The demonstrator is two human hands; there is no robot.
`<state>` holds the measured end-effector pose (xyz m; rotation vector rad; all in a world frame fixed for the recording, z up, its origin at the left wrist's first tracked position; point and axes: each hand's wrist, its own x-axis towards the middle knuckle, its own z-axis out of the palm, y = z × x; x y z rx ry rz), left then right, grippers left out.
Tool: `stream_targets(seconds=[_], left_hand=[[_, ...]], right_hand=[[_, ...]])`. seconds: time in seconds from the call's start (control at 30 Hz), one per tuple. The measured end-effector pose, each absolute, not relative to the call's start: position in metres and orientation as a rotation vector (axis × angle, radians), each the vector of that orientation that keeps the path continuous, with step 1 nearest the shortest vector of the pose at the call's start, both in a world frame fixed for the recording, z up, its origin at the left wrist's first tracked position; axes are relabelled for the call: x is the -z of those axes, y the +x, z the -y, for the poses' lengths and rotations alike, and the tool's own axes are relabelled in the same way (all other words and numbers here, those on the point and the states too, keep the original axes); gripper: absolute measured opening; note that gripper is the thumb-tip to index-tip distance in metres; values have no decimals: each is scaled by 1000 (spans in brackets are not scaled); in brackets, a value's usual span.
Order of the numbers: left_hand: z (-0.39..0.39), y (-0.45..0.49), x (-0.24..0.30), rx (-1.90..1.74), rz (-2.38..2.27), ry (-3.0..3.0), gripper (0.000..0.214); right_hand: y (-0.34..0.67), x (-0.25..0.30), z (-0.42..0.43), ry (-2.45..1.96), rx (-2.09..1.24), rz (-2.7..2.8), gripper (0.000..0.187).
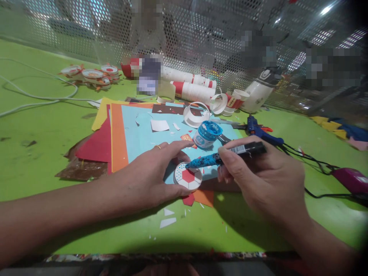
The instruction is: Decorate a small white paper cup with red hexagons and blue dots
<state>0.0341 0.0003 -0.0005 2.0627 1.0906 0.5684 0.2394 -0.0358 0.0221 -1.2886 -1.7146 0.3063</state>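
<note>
A small white disc (196,181) with a red hexagon in its middle and black lines lies under my hands. Blue dots fill its upper left section. My left hand (156,168) grips the disc by its edge, thumb at the near side and fingers at the far side. In my right hand (258,172) is a black marker pen (244,150), its front part smeared with blue paint. The pen's tip meets the disc's upper edge, or hovers just over it; I cannot tell which. Just behind stands an uncapped jar of blue paint (204,142).
Light blue paper (138,143) and red paper (96,143) lie stacked on the green table (115,226). Behind are cut cup rings (197,115), stacked paper cups (198,92) and a white kettle (260,92). A blue glue gun (255,128) with black cable lies right; decorated discs (92,74) sit far left.
</note>
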Motion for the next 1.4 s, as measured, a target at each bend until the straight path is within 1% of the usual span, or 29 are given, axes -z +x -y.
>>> stream_targets(seconds=[0.2,0.37,0.47,0.6,0.9,1.07,1.27,1.4], left_hand=[[1,33,1,-561,-1100,2073,83],[2,32,0,-552,-1103,2048,82],[1,33,-1,-542,-1107,2046,82],[1,33,-1,-542,-1104,2049,83],[2,32,0,-552,-1078,2098,77],[1,32,2,-580,-1060,2103,76],[1,33,1,-567,-1079,2076,81],[3,32,-1,-561,-1084,2081,79]], right_hand=[[237,-26,36,-1245,-413,1618,18],[238,-32,41,-1249,-359,1445,16],[237,-33,43,-1264,-371,1492,16],[236,-33,43,-1267,-299,1572,15],[237,-33,41,-1281,-216,1716,16],[238,-31,40,-1230,-236,1786,11],[238,-30,40,-1249,-246,1811,13],[238,-30,39,-1260,-225,1812,14]])
